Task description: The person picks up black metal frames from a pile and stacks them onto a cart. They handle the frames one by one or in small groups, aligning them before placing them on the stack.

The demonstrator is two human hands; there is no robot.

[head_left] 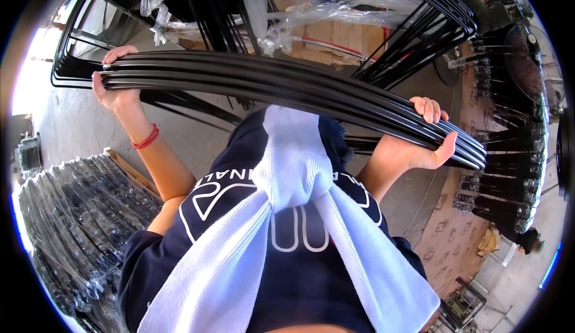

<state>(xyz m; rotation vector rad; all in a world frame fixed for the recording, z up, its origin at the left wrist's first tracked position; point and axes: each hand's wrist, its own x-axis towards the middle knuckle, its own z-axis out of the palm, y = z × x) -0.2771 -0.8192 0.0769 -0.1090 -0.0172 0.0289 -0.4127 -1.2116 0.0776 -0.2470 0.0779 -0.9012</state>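
Held crosswise in front of my chest is a bundle of long black tubes, bowed by the fisheye view. My left hand wraps round its left end, fingers over the far side and thumb on the near side. Toward the right end my right hand cups the bundle from below, its fingertips and thumb showing at either side. The dark tube ends stick out past my right hand. Beyond the bundle stand bent black metal frames, stacked close together; whether the bundle touches them I cannot tell.
Clear plastic wrap hangs over cardboard at the back. At the lower left lies a large plastic-wrapped stack of dark parts. Rows of black wrapped pieces line the right side, near a fan. More black frames stand at the far left.
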